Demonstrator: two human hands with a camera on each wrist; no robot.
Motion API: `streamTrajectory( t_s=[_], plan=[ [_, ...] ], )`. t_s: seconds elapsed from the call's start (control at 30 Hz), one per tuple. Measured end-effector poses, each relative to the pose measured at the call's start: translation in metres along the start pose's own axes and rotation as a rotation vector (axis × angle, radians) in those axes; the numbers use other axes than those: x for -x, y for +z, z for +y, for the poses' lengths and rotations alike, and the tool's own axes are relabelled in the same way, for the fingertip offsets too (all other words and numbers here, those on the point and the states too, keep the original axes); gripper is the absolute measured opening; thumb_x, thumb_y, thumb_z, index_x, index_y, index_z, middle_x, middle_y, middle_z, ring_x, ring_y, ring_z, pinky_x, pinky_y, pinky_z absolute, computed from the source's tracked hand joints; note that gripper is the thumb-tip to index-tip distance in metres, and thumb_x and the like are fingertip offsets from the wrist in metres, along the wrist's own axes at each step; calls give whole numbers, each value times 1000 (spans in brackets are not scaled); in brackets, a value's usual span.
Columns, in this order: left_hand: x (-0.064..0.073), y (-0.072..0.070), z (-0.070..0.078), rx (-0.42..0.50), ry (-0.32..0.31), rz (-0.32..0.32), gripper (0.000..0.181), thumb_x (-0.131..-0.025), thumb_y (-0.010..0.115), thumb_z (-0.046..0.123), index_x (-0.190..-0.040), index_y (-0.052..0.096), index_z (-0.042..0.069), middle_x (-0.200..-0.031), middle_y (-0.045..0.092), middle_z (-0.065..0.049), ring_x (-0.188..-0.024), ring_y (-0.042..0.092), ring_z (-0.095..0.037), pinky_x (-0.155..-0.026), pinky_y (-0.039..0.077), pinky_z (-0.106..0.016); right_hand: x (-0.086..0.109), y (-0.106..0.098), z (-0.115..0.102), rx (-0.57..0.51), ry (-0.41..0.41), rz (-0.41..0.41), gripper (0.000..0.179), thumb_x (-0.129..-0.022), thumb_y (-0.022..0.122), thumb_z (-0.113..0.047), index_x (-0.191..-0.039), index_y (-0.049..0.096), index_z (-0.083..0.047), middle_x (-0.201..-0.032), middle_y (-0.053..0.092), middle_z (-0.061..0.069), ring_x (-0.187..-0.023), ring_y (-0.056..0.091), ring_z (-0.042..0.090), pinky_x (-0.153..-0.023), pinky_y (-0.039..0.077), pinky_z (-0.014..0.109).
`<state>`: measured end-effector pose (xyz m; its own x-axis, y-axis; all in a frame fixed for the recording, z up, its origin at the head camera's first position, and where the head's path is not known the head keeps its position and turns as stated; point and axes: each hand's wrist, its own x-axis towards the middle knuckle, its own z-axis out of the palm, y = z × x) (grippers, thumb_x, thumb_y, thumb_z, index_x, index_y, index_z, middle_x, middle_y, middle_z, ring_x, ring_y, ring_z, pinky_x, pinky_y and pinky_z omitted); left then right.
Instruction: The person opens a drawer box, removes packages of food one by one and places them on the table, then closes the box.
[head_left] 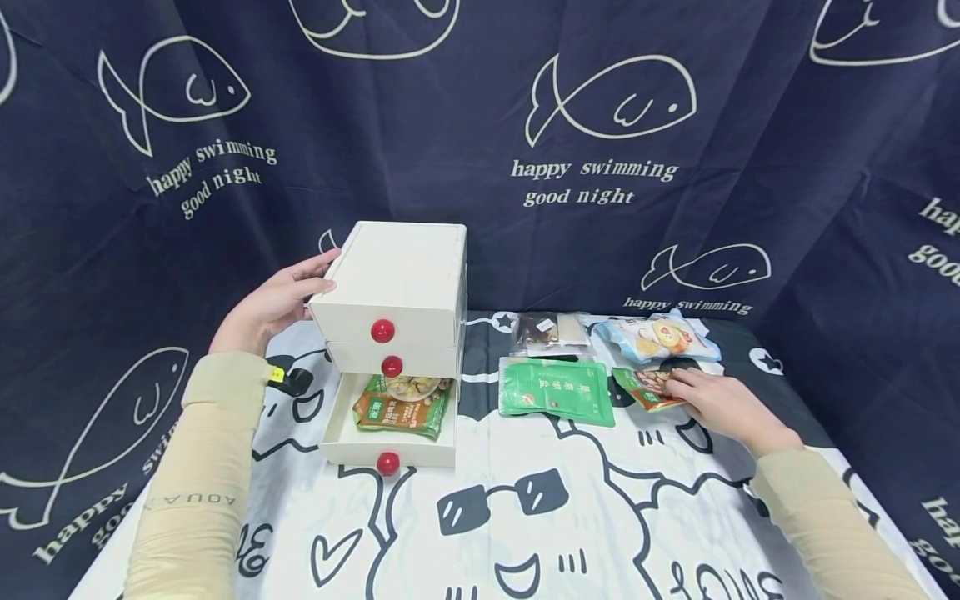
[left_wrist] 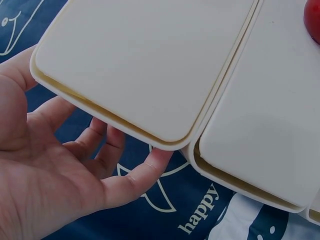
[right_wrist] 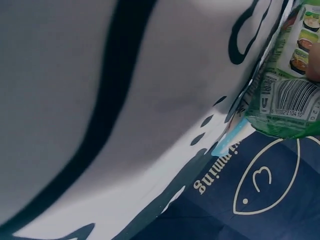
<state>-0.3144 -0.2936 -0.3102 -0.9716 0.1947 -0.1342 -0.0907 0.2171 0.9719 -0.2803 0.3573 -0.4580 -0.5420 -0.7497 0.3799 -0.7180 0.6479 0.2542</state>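
My left hand (head_left: 281,297) rests against the left side of a white drawer cabinet (head_left: 401,262), fingers spread along its upper edge. In the left wrist view, the fingers of that hand (left_wrist: 60,165) reach along the edge of the cabinet (left_wrist: 135,70). On the right, my right hand (head_left: 723,404) pinches a green and orange seasoning packet (head_left: 651,387). The barcoded back of this packet (right_wrist: 290,102) shows in the right wrist view, with a fingertip (right_wrist: 314,62) on it; most of the hand is out of that frame.
The bottom drawer (head_left: 345,446) is pulled out, holding a green and brown food packet (head_left: 405,414). Near the right hand lie a flat green pouch (head_left: 557,392), a clear bag with dark contents (head_left: 543,331) and a blue snack bag (head_left: 660,336). A patterned curtain (head_left: 480,150) hangs behind.
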Motion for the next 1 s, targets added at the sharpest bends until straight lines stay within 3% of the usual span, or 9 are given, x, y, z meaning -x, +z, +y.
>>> streamTrajectory(
  t_s=[0.23, 0.47, 0.73, 1.0],
  plan=[
    [0, 0, 0, 0, 3, 0, 67, -95, 55, 18, -151, 21, 28, -157, 20, -4, -130, 33, -22, -85, 44, -35, 4, 1, -1, -1, 63, -62, 33, -68, 75, -5, -95, 60, -16, -104, 65, 12, -85, 63, 31, -58, 49, 46],
    [0, -1, -1, 12, 6, -6, 67, -95, 56, 18, -151, 21, 28, -157, 19, -4, -132, 31, -23, -92, 40, -42, 8, 5, -2, -18, 104, -114, 37, -66, 78, -5, -97, 61, -18, -104, 64, 10, -87, 62, 28, -59, 49, 45],
    [-2, -2, -3, 1, 29, -7, 68, -95, 55, 15, -152, 20, 26, -156, 23, -8, -123, 41, -18, -83, 46, -34, 9, 7, -7, -29, 154, -174, 36, -68, 77, -7, -99, 64, -19, -109, 64, 13, -97, 62, 31, -62, 50, 47],
    [-1, -1, -4, -12, 27, -13, 69, -94, 56, 16, -152, 19, 27, -157, 21, -6, -129, 36, -21, -87, 42, -38, 11, 6, -10, -61, 199, -239, 45, -61, 78, -5, -102, 64, -20, -116, 62, 15, -105, 59, 35, -65, 50, 49]
  ],
)
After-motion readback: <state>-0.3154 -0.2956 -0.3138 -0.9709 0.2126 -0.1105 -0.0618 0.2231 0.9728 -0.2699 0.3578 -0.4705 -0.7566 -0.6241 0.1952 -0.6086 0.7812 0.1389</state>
